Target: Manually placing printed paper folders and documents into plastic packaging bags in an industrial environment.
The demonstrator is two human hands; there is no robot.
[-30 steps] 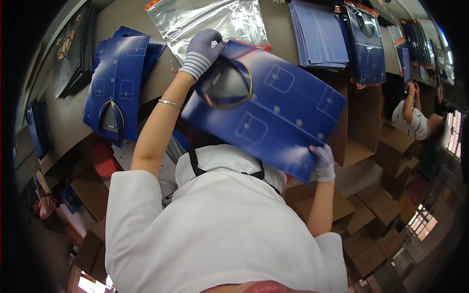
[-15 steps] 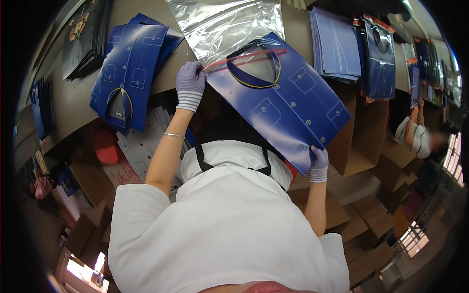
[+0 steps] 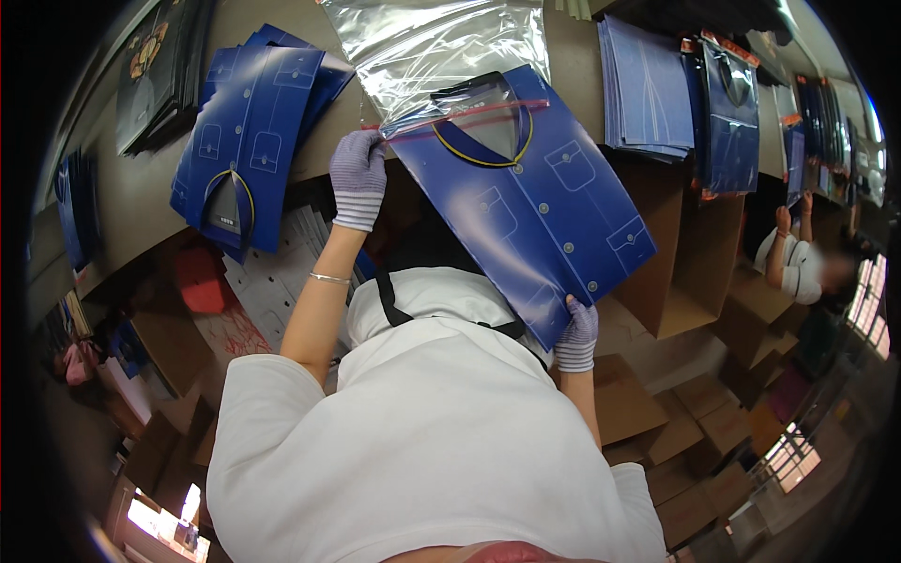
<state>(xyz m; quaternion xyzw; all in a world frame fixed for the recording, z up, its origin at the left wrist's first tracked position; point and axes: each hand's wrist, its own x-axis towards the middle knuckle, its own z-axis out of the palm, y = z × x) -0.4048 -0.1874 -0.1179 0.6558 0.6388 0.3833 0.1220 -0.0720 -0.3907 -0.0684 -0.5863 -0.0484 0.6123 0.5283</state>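
My left hand (image 3: 358, 178), in a striped knit glove, is closed in a pinch on the edge of a clear plastic bag (image 3: 446, 56) at its mouth, beside a red strip. My right hand (image 3: 577, 336), gloved likewise, grips the near corner of a flat blue paper bag (image 3: 530, 202) printed like a button-up shirt, with a collar-shaped cutout. The paper bag slants up to the left, its collar end under the red-edged mouth of the plastic bag. How far it reaches inside I cannot tell.
More blue shirt-printed bags (image 3: 246, 131) lie stacked on the table (image 3: 324, 150) at left. Pale blue sheets (image 3: 646, 89) and wrapped blue bags (image 3: 727, 122) sit at right. Below stand an open cardboard box (image 3: 690, 272) and a red object (image 3: 204, 280). Another person (image 3: 798, 253) works at far right.
The blue paper bag and my right hand have moved left and nearer to me, the bag turning steeper. My left hand has shifted slightly left and nearer, still on the plastic bag's edge.
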